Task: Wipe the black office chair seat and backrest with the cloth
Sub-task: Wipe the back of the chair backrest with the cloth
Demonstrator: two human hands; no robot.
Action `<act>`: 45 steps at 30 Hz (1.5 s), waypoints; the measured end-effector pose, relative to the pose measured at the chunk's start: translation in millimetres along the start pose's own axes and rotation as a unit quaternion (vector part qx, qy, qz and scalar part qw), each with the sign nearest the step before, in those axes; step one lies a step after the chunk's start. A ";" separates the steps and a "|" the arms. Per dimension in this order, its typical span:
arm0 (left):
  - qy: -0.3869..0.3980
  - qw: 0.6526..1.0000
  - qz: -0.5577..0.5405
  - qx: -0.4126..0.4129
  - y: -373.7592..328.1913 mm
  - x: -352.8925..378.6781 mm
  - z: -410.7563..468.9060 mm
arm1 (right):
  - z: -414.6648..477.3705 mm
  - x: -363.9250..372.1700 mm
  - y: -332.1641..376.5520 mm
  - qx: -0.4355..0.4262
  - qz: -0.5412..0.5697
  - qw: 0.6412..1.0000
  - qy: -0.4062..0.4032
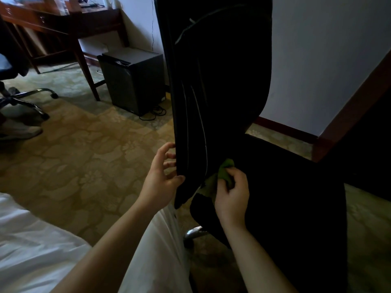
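Observation:
The black office chair stands close in front of me, its tall backrest (pixel 220 66) seen nearly edge-on and its seat (pixel 296 197) spreading to the right. My left hand (pixel 161 176) grips the lower left edge of the backrest, thumb on the near side and fingers curled round behind it. A green cloth (pixel 222 175) is bunched in my right hand (pixel 232 195), pressed into the gap where backrest meets seat. Part of the cloth is hidden by my fingers.
A chrome chair leg (pixel 193 232) shows below the seat. A small black fridge (pixel 133 81) with cables stands by the wall, next to a wooden desk (pixel 69 24). Another chair's chrome base (pixel 27 98) is at far left. White bedding (pixel 31 240) lies at lower left, over patterned carpet.

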State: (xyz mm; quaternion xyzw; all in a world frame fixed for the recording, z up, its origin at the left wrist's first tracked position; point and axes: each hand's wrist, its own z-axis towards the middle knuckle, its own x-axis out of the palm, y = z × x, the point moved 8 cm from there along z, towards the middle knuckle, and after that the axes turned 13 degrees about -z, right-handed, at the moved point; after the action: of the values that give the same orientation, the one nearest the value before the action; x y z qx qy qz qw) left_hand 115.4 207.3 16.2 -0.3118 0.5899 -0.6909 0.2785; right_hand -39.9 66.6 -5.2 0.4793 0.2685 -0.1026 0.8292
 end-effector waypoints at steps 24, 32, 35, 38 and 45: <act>-0.002 1.000 -0.026 -0.009 7.0 -4.5 -2.0 | -18.2 25.0 -24.6 0.036 -0.032 0.999 0.022; -0.008 0.999 -0.034 -0.011 5.4 -1.8 -2.5 | -30.8 52.5 -24.9 0.064 -0.049 0.994 0.074; -0.009 0.999 -0.039 -0.012 5.0 -1.5 -3.2 | -36.0 67.6 -48.3 0.073 -0.058 0.983 0.159; -0.002 0.999 -0.037 -0.012 4.4 -4.0 -3.2 | -32.0 56.7 -62.5 0.082 -0.058 0.982 0.160; -0.033 0.998 -0.052 0.017 -13.9 -2.3 -3.3 | 9.3 8.0 -42.0 0.117 -0.012 0.984 0.136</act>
State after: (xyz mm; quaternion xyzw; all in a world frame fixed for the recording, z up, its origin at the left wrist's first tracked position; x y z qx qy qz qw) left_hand 114.2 213.2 29.4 -0.3594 0.5516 -0.7039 0.2667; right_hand -48.0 37.5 -36.9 0.5794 0.3703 -0.0774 0.7219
